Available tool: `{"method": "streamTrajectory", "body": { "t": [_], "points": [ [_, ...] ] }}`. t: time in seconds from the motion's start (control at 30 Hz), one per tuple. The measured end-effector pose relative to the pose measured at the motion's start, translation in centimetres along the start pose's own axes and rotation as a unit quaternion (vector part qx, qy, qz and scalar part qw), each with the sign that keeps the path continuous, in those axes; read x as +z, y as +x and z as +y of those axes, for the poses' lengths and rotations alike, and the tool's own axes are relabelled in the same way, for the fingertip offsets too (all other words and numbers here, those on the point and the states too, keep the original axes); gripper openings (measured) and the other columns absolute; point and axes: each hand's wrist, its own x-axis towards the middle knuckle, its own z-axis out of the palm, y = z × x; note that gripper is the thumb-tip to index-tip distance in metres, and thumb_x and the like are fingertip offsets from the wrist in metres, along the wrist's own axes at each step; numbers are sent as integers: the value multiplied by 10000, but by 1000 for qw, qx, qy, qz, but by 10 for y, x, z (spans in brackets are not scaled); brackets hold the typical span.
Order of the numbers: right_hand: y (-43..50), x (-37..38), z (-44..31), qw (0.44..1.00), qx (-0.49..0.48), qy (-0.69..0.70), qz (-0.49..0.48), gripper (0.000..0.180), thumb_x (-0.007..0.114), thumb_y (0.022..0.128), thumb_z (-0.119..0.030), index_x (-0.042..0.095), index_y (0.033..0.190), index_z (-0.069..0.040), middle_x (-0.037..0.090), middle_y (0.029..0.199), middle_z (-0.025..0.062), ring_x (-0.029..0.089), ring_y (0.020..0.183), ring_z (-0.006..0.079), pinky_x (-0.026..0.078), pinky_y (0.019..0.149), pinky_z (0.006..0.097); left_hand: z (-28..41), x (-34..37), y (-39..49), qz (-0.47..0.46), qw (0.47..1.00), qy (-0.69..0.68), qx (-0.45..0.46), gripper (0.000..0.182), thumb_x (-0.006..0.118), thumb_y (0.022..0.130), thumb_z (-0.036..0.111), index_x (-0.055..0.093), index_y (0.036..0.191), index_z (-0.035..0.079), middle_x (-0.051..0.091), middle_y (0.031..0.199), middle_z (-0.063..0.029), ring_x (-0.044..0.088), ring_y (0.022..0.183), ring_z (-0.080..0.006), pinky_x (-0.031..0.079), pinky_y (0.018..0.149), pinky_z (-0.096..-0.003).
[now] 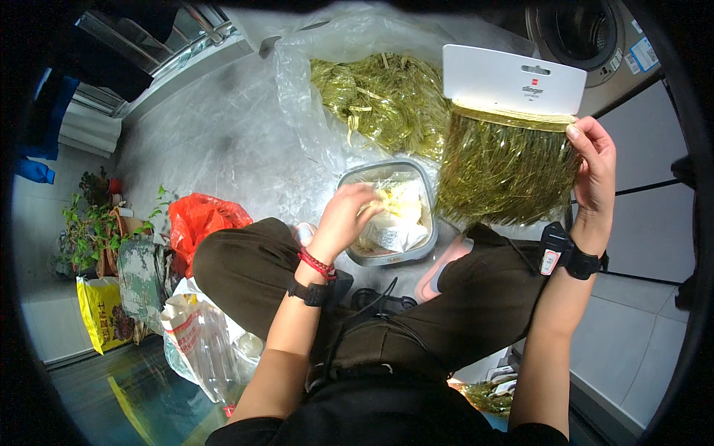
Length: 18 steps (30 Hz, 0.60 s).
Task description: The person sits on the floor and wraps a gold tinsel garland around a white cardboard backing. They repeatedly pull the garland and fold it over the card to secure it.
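My right hand (596, 153) pinches the right end of the cream top band of a gold tinsel fringe (507, 167), which hangs below a white header card (513, 79) with a hang slot and print. My left hand (354, 209) is over the left side of a grey-rimmed plastic bin (427, 245). Its fingertips are slightly blurred beside yellowish scraps and white printed wrappers (399, 231) inside; whether they grip anything cannot be told. Beyond the bin, more gold tinsel fringe (385, 106) lies in a large clear plastic bag (301, 95) on the floor.
A red plastic bag (206, 220), a camouflage cloth bundle (142, 279), potted plants (92, 234), a yellow packet (103, 315) and a clear plastic bottle (209, 357) stand or lie at the left. A washing machine (641, 28) is at the upper right. More carded tinsel (491, 396) lies behind my right thigh.
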Motion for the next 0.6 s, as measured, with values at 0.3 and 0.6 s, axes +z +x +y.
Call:
{"method": "streamTrajectory", "body": {
  "t": [0.3, 0.6],
  "points": [
    [-4, 38, 8, 998, 39, 6, -45, 72, 654, 765, -74, 591, 767, -39, 596, 788, -1, 509, 688, 42, 398, 652, 180, 85, -54, 65, 226, 872, -430, 65, 225, 620, 742, -81, 636, 951, 3, 588, 921, -63, 557, 875, -125, 470, 711, -218],
    [-14, 56, 2, 996, 57, -44, -54, 101, 667, 743, 0, 580, 783, -31, 589, 839, 6, 519, 748, 46, 405, 670, 176, 49, -53, 67, 189, 884, -422, 64, 250, 620, 711, -118, 659, 928, 0, 590, 854, -27, 509, 681, -53, 398, 575, -166]
  ]
}}
